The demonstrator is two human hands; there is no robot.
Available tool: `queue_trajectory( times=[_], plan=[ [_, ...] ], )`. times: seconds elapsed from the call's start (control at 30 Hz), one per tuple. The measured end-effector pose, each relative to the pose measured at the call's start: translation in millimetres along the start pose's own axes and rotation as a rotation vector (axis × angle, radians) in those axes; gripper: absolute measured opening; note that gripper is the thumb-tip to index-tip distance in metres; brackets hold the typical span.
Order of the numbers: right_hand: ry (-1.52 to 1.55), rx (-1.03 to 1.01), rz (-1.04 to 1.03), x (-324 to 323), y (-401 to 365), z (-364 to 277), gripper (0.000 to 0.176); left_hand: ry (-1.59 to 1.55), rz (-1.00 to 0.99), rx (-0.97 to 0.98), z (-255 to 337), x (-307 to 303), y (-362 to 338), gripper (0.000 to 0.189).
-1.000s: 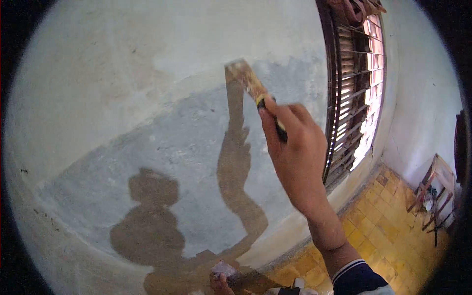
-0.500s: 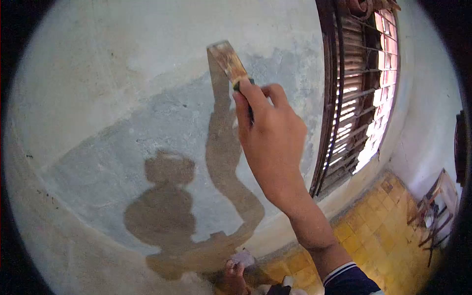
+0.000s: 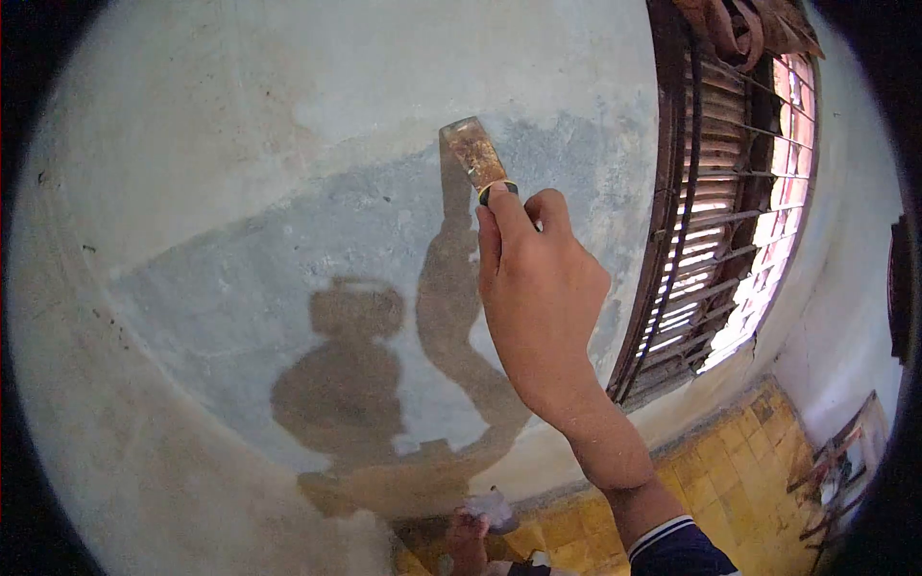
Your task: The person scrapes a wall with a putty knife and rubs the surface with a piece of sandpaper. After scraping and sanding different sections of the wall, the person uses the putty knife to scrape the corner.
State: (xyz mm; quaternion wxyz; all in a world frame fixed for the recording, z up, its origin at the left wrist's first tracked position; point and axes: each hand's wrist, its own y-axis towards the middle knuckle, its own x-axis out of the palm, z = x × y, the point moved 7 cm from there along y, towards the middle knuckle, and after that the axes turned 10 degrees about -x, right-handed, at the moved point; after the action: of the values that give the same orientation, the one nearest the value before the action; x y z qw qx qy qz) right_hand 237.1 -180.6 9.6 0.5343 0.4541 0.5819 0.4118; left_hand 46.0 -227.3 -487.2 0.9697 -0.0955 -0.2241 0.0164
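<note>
My right hand (image 3: 547,288) is closed around the dark handle of a putty knife (image 3: 473,154). Its broad blade, smeared brown and rust-coloured, points up and lies close over the top border of a grey patch (image 3: 355,226) on the pale wall (image 3: 221,115). Low in the view, small and partly cut off, my left hand (image 3: 468,542) has its fingers curled at a pale grey lump (image 3: 491,511), whose kind I cannot tell. Shadows of my head and raised arm fall across the grey patch.
A barred window (image 3: 720,211) with slatted shutters lies right of the patch, brown cloth (image 3: 740,29) hanging at its top. Yellow floor tiles (image 3: 711,470) run along the wall's base. A wooden frame-like object (image 3: 850,466) leans in the far right corner.
The view has shifted, so the wall patch and window appear farther right. The putty knife and right hand sit slightly lower and to the right in view, the grip unchanged.
</note>
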Motion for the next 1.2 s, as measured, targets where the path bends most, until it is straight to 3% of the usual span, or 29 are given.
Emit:
queue_trajectory(
  times=[0.07,0.1,0.27,0.4,0.53,0.6,0.67,0.77,0.87,0.97,1.0,1.07,1.1,1.17,1.2],
  plan=[
    [0.046,0.007,-0.028,-5,-7,8,0.019,-0.061,0.035,-0.113,27,3,-20,0.032],
    [0.068,0.008,-0.030,-7,-7,10,0.020,-0.066,0.043,-0.100,7,-18,-4,0.032],
    [0.102,0.037,0.006,2,-5,15,0.020,-0.975,-0.230,-0.229,-107,-87,32,0.032],
    [0.217,0.011,0.052,3,-43,29,0.029,-0.979,-0.286,-0.193,-65,-77,13,0.023],
    [0.412,0.132,-0.161,5,-157,36,0.040,-0.646,-0.008,0.005,-59,-118,5,0.031],
    [0.486,0.205,-0.270,11,-226,31,0.038,-0.479,0.131,0.096,-53,-138,1,0.035],
    [0.595,0.434,-0.394,0,-276,20,0.033,-0.297,0.266,0.170,-45,-161,-9,0.039],
    [0.668,0.512,-0.611,0,-384,14,0.035,0.001,0.442,0.276,-21,-195,-16,0.045],
    [0.722,0.616,-0.789,-12,-435,0,0.036,0.008,0.427,0.155,-7,-217,-3,0.049],
    [0.656,0.610,-0.875,-43,-441,-10,0.038,0.143,0.614,-0.002,-69,-311,11,0.057],
    [0.615,0.624,-0.861,-45,-456,-3,0.039,0.145,0.609,-0.004,-15,-263,-16,0.057],
    [0.614,0.686,-0.796,-50,-468,1,0.040,-0.144,0.417,0.077,92,-163,-70,0.053],
    [0.649,0.731,-0.743,-52,-466,2,0.040,-0.138,0.413,0.071,48,-216,-54,0.053],
    [0.727,0.799,-0.663,-57,-454,-2,0.041,-0.154,0.186,0.191,-33,-306,-21,0.026],
    [0.774,0.822,-0.632,-59,-441,-7,0.041,-0.069,0.258,0.177,-16,-291,-31,0.027]
  ],
)
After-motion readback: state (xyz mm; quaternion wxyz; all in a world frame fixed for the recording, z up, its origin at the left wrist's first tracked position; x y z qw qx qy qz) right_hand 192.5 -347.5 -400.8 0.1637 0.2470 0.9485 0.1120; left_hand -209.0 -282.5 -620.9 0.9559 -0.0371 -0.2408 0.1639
